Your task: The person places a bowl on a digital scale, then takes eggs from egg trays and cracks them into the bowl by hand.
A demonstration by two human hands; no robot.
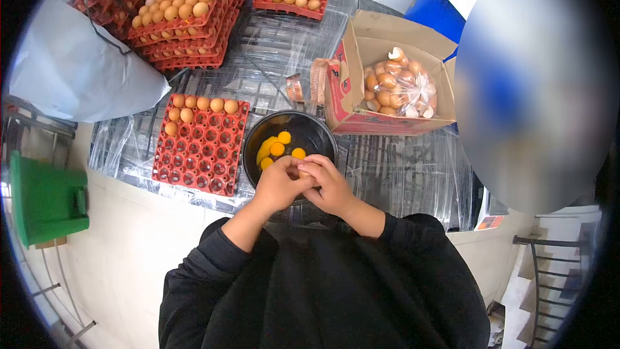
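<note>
Table [413,187]: wearing crinkled clear film.
Carton [381,126]: cardboard, standing right of the bowl [316,130].
Tray [201,157]: red, dimpled, lying left of the bowl.
Left hand [279,187]: half-closed, curling around the egg [303,173].
Right hand [332,192]: half-closed, gripping it too.
Egg: smooth, brown, partly hidden, hovering over the bowl's near side.
</note>
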